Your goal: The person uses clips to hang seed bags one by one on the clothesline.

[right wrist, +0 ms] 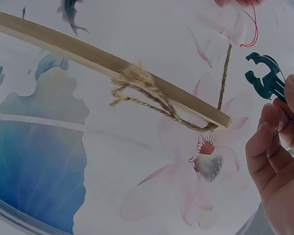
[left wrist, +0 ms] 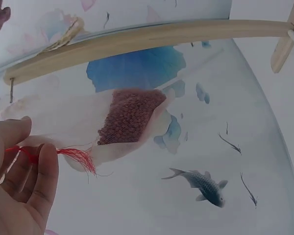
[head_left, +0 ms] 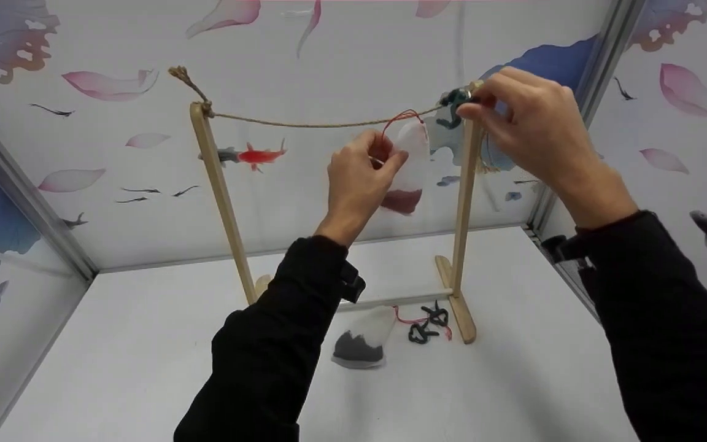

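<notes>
My left hand point(head_left: 363, 178) pinches the red drawstring of a white mesh bag point(head_left: 412, 144), upright with dark red grains at its bottom. Red tassel threads point(left wrist: 78, 157) stick out between thumb and fingers in the left wrist view. The bag's red loop point(head_left: 404, 115) overlaps the rope point(head_left: 323, 126) in the head view. Higher up, near the rope's right end, my right hand point(head_left: 528, 116) holds a dark green plastic clip point(right wrist: 267, 78) between thumb and fingers. The clip's curved jaws stand apart and face away from the hand.
The rope is tied between two wooden posts point(head_left: 221, 196) of a stand. On the white table point(head_left: 163, 368) lie a second mesh bag point(head_left: 359, 347) with dark grains and two dark clips point(head_left: 421, 333). Printed panels with fish and petals enclose the table.
</notes>
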`<state>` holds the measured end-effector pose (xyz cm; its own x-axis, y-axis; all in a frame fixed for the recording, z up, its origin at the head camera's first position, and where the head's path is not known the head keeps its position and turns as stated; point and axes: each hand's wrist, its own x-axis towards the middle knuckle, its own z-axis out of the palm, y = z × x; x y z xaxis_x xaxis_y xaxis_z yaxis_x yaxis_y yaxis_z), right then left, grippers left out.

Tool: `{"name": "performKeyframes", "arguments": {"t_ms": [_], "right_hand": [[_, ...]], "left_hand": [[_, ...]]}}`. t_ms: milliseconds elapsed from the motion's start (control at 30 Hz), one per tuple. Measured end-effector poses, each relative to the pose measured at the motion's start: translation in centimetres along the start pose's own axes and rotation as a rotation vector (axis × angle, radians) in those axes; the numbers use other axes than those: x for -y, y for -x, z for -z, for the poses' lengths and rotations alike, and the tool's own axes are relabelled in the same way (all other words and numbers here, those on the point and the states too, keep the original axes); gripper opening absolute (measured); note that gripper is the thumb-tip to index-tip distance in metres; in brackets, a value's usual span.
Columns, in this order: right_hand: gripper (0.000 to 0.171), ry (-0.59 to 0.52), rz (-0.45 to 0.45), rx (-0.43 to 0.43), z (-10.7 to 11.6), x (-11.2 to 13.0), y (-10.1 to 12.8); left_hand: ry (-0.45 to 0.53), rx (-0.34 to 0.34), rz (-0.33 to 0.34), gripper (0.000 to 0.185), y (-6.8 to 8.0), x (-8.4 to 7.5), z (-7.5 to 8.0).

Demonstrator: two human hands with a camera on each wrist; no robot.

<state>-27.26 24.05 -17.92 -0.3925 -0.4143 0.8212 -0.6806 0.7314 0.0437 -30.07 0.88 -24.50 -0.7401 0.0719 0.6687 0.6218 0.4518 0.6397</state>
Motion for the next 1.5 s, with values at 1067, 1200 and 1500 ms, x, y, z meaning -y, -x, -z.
{"name": "performKeyframes", "arguments": {"t_ms": [1067,1200,1500], "right_hand": [[0.034,-0.131,-0.255,0.258,-2.5,-1.3,-1.0],[0.033,-0.113,-0.217,0.214,-2.9,-1.3,-0.8],[0.051,-0.171,-0.264,0.308,-3.5,-1.0,0.2]], "left_hand": [[0.103,-0.146,0.01,0.018,-0.6,0.8,-3.1],[0.124,-0.108,0.001,0.016,-0.4,0.7,-3.5],[0.128,-0.004,0.052,0.021,0.9,1.6,-4.1]]}}
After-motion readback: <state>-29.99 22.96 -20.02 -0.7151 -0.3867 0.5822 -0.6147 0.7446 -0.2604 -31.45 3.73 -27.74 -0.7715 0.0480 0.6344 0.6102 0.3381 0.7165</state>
